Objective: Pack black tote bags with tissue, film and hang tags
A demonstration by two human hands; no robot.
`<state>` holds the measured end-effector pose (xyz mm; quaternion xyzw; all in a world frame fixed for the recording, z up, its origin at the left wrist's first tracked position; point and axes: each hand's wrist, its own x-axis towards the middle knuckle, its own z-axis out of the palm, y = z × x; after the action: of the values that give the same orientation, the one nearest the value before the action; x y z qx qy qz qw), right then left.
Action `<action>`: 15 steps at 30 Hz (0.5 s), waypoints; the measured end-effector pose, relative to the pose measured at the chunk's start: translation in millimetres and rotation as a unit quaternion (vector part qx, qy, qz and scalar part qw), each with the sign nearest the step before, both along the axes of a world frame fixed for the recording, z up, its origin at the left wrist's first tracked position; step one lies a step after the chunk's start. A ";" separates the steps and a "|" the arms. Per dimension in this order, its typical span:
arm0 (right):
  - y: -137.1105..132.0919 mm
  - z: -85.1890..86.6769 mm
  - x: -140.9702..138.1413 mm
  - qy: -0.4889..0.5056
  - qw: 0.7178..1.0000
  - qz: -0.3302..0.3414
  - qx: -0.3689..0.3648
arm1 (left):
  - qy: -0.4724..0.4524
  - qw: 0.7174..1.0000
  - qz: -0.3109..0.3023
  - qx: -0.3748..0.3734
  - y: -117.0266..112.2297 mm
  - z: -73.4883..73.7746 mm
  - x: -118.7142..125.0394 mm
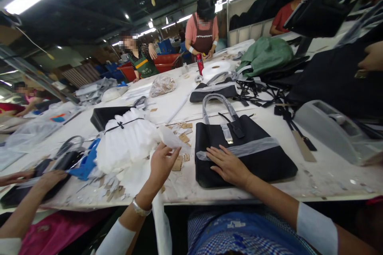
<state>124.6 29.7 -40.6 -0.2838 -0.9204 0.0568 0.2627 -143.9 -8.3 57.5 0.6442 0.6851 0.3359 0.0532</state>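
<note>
A black handbag (239,167) lies on its back on the worktable, its handles wrapped in clear film and a translucent strip (257,146) across its front. My right hand (229,165) rests flat on the bag and strip, fingers spread. To the left, my left hand (163,163) has its fingers curled at the edge of a thin white sheet (171,137), which its fingertips seem to grip. That sheet extends from a bundle of white sheets (127,139) tied with a black cord. A black tag hangs near the bag's metal clasp (229,140).
Brown paper tags (184,139) and scraps litter the table (179,187). A co-worker's hands (49,179) touch another black bag at left, beside a blue tool (86,163). A clear grey dispenser (332,131) and black straps (289,115) lie right. Several people work farther back.
</note>
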 end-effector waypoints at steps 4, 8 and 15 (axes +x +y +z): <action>0.2 -2.2 -4.8 -0.025 0.999 -0.025 0.007 | -0.093 0.991 0.047 -0.079 -9.0 4.4 1.4; -1.1 -10.4 -23.8 -0.024 0.995 -0.102 0.000 | -0.125 0.987 0.055 -0.082 -21.7 6.4 11.6; -9.9 -6.0 -45.9 0.015 0.995 -0.102 0.017 | 0.014 0.992 -0.125 -0.005 -16.6 0.1 65.9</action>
<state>78.7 19.8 -46.6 -0.3706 -0.8837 0.0185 0.2852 -78.0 -24.9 57.6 0.7294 0.6012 0.3143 0.0883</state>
